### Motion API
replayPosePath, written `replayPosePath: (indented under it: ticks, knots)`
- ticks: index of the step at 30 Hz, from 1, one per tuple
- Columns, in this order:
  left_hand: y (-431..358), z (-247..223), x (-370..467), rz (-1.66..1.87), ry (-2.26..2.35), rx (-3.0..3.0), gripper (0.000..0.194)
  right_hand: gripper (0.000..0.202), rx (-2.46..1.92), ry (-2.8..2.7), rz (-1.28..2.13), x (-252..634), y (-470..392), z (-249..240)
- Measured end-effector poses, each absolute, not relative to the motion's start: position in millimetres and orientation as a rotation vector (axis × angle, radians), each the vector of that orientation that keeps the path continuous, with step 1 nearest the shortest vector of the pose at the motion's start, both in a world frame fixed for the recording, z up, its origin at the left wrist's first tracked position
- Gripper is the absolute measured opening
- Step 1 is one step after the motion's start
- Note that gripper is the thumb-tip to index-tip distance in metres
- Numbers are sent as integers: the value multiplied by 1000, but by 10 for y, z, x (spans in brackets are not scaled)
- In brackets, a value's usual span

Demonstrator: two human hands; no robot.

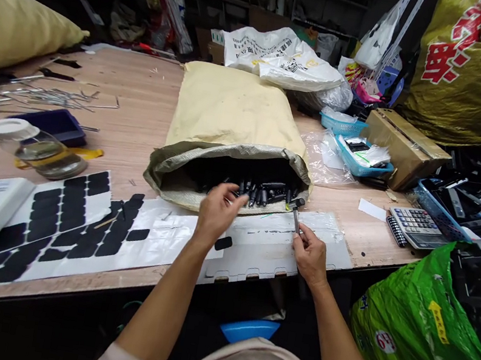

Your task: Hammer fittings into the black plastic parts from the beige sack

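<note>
A cream woven sack [239,106] lies on the table with its mouth facing me. Several black parts [261,193] show inside the opening. At the sack's lower lip is my left hand [219,210], its fingers apart and slightly curled, with nothing visible in it. My right hand [311,253] pinches the lower end of a slim metal piece with a black head [296,214], held upright just right of the opening. Beneath the hands lies a flat white cardboard sheet [274,253].
Sheets of black stickers [75,201], a glass jar [48,154] and metal rods [65,96] lie left. To the right are blue baskets [362,169], a cardboard box [405,149], a calculator [417,227] and a green bag [408,306] of black parts.
</note>
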State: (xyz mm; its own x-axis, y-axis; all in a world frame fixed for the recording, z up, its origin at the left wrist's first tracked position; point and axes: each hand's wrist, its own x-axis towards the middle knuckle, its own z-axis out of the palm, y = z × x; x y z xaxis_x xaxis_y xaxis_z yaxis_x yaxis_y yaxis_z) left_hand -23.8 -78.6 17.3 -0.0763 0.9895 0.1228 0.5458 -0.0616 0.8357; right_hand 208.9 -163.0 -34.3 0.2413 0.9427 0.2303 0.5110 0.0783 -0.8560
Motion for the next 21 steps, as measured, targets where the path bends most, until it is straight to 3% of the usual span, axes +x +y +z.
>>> replayPosePath:
  ticks: [3, 8, 12, 17, 21]
  knots:
    - [-255, 26, -295, 1275, 1943, 1601, 31, 41, -1563, -1413, 565, 2085, -1632, -317]
    - [21, -113, -403, 1251, 1908, 1560, 38, 40, -1560, -1409, 556, 2087, -1637, -293]
    - [-382, -68, -431, 1265, 1840, 1588, 33, 40, -1560, -1409, 559, 2092, -1637, -310]
    - [-1027, -169, -332, 960, 1291, 1832, 25, 39, -1566, -1417, 574, 2090, -1636, -308]
    - [-1194, -322, -272, 860, 1244, 2020, 15, 39, -1551, -1416, 571, 2088, -1640, -327]
